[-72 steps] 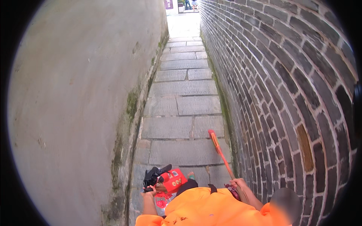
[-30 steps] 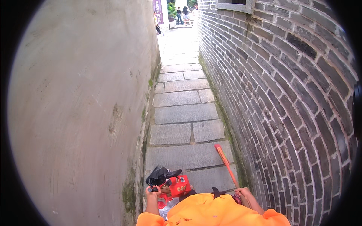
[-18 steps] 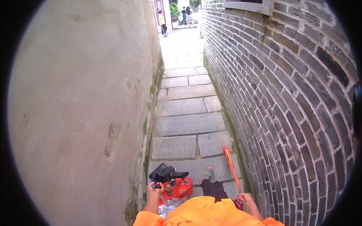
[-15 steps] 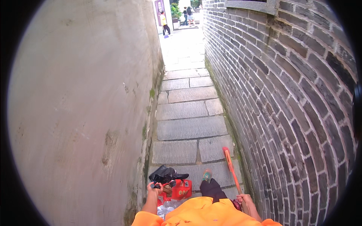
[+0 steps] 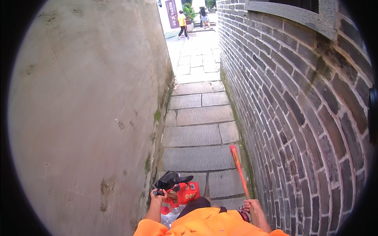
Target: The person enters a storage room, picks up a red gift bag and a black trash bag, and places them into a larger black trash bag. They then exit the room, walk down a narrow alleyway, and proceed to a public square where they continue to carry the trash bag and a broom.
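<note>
- At 7 o'clock from the middle of the view, the left hand [image 5: 158, 195] is clenched around a dark rounded grip [image 5: 158, 192].
- At 5 o'clock, the right hand [image 5: 252, 205] has its fingers wrapped around a slim pole [image 5: 243, 181], smooth and orange-red, which slants up toward 11 o'clock and ends in a blunt red tip over the paving [image 5: 193, 158].
- The paving is of rough grey stone slabs, rectangular, with dark joints.
- At 9 o'clock rises a wall of smooth, stained plaster [image 5: 86, 110]; at 3 o'clock, a wall of grey brick [image 5: 283, 118] with pale mortar. Green growth lines both feet.
- At 6 o'clock is an orange garment [image 5: 212, 222], softly creased.
- Just beside the left hand, toward 3 o'clock, is a boxy red container [image 5: 189, 192] with round gold marks; its contents cannot be made out. Wrinkled black sheeting [image 5: 170, 179] lies against its top, and crumpled clear plastic [image 5: 168, 218] shows below.
- Toward 12 o'clock, far off, a pale planter [image 5: 189, 28] holds leafy greenery [image 5: 189, 11].
</note>
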{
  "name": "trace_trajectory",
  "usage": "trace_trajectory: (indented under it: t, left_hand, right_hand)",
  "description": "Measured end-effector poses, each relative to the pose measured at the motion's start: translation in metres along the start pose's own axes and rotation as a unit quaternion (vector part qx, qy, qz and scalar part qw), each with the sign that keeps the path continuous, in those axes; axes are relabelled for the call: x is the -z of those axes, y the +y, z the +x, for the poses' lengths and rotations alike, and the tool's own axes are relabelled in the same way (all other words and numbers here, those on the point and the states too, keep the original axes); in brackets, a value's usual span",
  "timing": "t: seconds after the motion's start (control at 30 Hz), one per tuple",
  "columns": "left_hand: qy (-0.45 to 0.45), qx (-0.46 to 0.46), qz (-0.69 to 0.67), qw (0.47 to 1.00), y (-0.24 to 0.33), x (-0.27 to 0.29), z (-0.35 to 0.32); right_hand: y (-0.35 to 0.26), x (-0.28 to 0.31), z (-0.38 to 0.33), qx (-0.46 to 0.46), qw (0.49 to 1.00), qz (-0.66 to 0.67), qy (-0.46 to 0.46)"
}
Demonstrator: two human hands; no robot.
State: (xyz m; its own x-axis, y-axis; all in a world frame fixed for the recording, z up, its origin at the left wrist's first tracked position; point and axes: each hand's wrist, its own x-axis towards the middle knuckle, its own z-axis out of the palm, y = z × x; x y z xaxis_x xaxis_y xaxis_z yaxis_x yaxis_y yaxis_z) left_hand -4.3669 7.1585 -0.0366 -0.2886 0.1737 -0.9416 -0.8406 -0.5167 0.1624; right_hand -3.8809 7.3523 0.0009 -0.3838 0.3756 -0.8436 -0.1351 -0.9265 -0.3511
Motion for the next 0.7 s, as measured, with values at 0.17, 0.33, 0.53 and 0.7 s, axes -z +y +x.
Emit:
trace_trajectory:
  t: [0.17, 0.33, 0.53, 0.7]
  left_hand:
    - [0.013, 0.002, 0.003, 1.000, -0.005, -0.111, 0.044]
    - [-0.005, 0.005, 0.019, 1.000, -0.019, -0.256, 0.093]
    - [-0.010, 0.026, 0.069, 0.997, -0.025, -0.424, 0.140]
    - [-0.114, 0.071, 0.121, 0.984, -0.026, -0.555, 0.175]
  right_hand:
    - [-0.080, -0.056, 0.062, -0.001, 1.000, -0.014, -0.006]
    - [-0.164, -0.104, 0.131, 0.027, 0.996, -0.073, 0.040]
    - [-0.283, -0.180, 0.185, 0.002, 0.993, -0.095, 0.064]
    - [-0.370, -0.243, 0.240, 0.010, 0.996, -0.074, 0.055]
